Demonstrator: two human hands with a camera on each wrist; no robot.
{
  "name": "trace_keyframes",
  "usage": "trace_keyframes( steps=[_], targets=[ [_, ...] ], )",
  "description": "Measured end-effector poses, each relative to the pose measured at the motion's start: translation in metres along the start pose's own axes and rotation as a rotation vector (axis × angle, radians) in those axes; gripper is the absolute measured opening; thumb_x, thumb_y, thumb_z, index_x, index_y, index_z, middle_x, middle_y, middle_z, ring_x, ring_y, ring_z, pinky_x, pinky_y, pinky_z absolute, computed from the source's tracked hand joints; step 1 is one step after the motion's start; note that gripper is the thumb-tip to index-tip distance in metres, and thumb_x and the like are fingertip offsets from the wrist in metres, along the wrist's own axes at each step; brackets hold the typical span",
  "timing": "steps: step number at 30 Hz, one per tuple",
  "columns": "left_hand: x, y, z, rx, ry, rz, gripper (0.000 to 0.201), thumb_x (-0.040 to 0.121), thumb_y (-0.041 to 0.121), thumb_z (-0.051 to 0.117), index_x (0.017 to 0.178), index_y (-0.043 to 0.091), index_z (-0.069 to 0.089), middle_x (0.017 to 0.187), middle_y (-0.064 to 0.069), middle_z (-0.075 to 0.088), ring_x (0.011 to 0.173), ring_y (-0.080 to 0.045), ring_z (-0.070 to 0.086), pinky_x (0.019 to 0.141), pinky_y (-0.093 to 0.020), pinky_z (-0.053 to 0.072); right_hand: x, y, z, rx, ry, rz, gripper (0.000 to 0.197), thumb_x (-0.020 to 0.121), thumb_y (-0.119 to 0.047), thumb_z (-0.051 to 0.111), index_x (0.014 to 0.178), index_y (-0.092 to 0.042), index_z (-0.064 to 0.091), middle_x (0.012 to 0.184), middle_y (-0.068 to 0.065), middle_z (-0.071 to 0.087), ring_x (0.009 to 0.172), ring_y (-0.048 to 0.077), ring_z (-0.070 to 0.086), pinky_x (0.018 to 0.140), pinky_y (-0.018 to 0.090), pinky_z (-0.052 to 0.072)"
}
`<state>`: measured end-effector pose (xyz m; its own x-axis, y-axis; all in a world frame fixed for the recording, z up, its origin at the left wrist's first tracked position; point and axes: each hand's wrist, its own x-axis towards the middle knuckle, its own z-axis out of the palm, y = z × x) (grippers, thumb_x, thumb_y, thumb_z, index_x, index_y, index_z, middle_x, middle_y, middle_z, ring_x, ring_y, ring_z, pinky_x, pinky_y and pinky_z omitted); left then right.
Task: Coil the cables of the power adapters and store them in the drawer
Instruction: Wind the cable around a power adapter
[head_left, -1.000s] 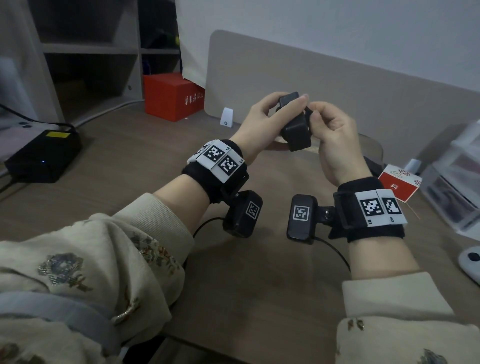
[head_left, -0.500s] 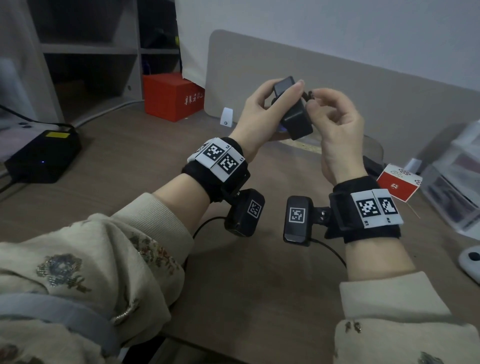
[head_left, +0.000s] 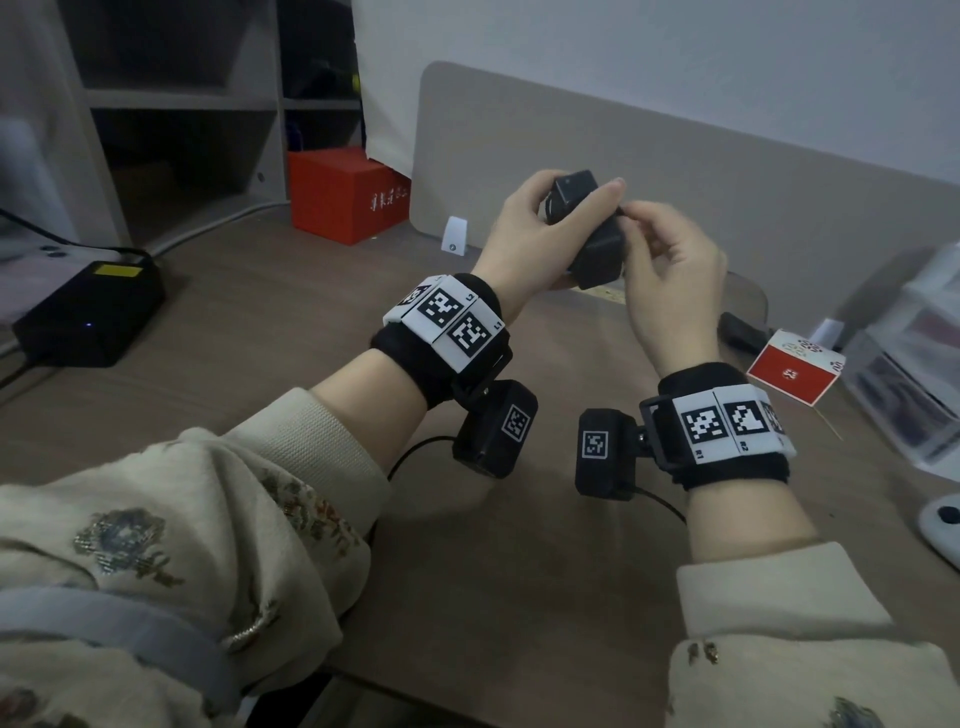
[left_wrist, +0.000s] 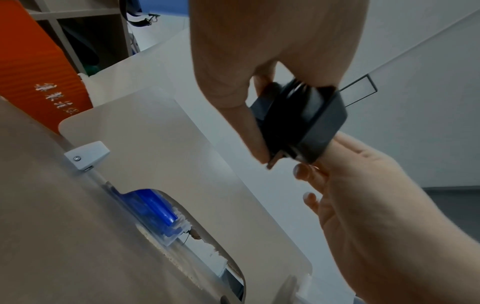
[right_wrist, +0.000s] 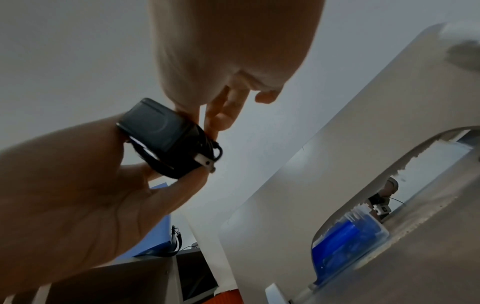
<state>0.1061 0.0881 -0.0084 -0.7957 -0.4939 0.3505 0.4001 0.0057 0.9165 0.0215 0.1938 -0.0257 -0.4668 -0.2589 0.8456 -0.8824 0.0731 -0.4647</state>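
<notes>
Power adapter (head_left: 589, 228): black, block-shaped, held in the air above the table (head_left: 311, 322), between the two hands. Black cable (right_wrist: 207, 142) wound round its body in several turns; one loop stands off the corner nearest the right hand's fingertips. A small light-coloured plug end (right_wrist: 206, 162) lies against the block's lower edge, seen from the right wrist.

Left hand (head_left: 540, 234): fingers and thumb curled round the adapter, index finger laid across its upper face, thumb under it. Gripping the adapter.

Right hand (head_left: 670, 280): just beside the adapter on its right, thumb and forefinger brought together at the wound cable on the block's edge; remaining fingers loosely curled below. From the right wrist the fingertips (right_wrist: 215, 121) touch the coil; pinching the cable.

Both wrists: black bands with black-and-white marker tiles, a small black camera unit hanging from each.

Other items, placed from the hands:
- Beige divider panel (head_left: 727, 171), upright, beyond both hands.
- Red box (head_left: 345, 195), beyond and left of the left hand, against a grey shelf unit (head_left: 182, 98).
- Black box with yellow label (head_left: 88, 312), well to the left of the left hand, on the table.
- Red-and-white carton (head_left: 795, 371), right of the right hand.
- Clear plastic drawer unit (head_left: 914, 364), further right, at the frame's edge.
</notes>
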Motion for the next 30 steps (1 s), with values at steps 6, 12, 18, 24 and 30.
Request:
trace_keyframes(
  steps=[6,12,18,24,30],
  targets=[
    [0.001,-0.001,0.001,0.151,0.031,0.005,0.025,0.084,0.041,0.074,0.094,0.022,0.061,0.096,-0.002,0.066,0.093,-0.019,0.07,0.07,-0.043,0.063,-0.001,0.007,-0.003,-0.284,-0.115,-0.14,0.019,0.094,-0.01,0.048,0.1,-0.003,0.064,0.094,0.011,0.067,0.087,0.031,0.061,0.08,0.05,0.047],
    [-0.001,-0.003,-0.001,0.189,-0.142,-0.064,0.052,0.083,0.027,0.079,0.123,0.015,0.048,0.101,0.002,0.06,0.085,-0.009,0.065,0.078,-0.03,0.061,-0.003,0.007,-0.008,-0.369,-0.266,-0.035,0.021,0.09,-0.004,0.045,0.104,-0.004,0.061,0.1,0.015,0.065,0.095,0.033,0.056,0.075,0.032,0.036],
    [-0.002,-0.001,-0.002,0.296,-0.184,-0.163,0.061,0.083,0.046,0.075,0.131,0.031,0.04,0.113,0.011,0.06,0.094,-0.009,0.065,0.088,-0.041,0.054,-0.004,0.004,-0.006,-0.334,-0.269,0.012,0.021,0.09,-0.001,0.045,0.104,-0.002,0.06,0.098,0.013,0.063,0.093,0.028,0.055,0.072,0.023,0.032],
    [0.0,-0.005,0.0,0.182,-0.134,-0.179,0.058,0.083,0.039,0.077,0.129,0.026,0.043,0.116,0.006,0.061,0.098,-0.015,0.069,0.082,-0.036,0.059,-0.005,0.005,0.001,-0.228,-0.201,0.062,0.023,0.091,0.0,0.041,0.106,-0.001,0.06,0.101,0.015,0.064,0.095,0.029,0.058,0.079,0.031,0.042],
    [0.003,-0.009,-0.002,0.083,-0.139,-0.136,0.057,0.08,0.031,0.08,0.125,0.024,0.045,0.118,-0.005,0.063,0.089,-0.018,0.068,0.085,-0.04,0.059,-0.005,0.012,0.007,-0.03,-0.172,0.11,0.018,0.093,-0.012,0.042,0.099,-0.008,0.059,0.096,0.012,0.063,0.09,0.029,0.059,0.08,0.049,0.049]
  ],
)
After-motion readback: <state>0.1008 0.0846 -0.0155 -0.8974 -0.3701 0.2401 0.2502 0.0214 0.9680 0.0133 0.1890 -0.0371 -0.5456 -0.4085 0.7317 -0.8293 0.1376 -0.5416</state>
